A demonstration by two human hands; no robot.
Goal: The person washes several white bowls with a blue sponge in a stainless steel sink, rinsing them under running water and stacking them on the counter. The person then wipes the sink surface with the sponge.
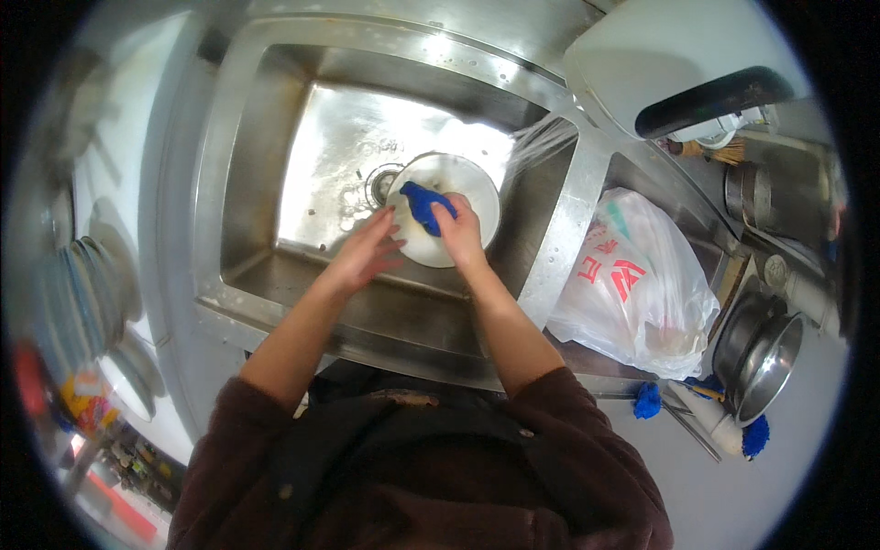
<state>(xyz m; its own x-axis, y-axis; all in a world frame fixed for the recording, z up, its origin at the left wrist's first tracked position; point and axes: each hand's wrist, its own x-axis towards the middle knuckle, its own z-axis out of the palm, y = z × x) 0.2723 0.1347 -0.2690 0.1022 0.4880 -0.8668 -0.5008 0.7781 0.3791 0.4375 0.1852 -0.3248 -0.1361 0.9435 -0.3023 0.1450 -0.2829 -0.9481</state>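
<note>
A round white dish (481, 206) is in the stainless steel sink (330, 130), partly over the drain (382, 185). Over the dish, my right hand (462, 230) grips a bunched blue cloth (423, 206). My left hand (364, 251) is at the dish's left edge with its fingers apart; whether the fingertips touch the dish cannot be told. Water (543, 141) sprays into the sink's right side.
A filled white plastic bag (632, 289) stands right of the sink. Steel bowls (770, 371) and blue cloths (647, 401) lie at the lower right. Stacked plates (82, 295) stand at the left. A black-handled white fixture (715, 103) overhangs the upper right.
</note>
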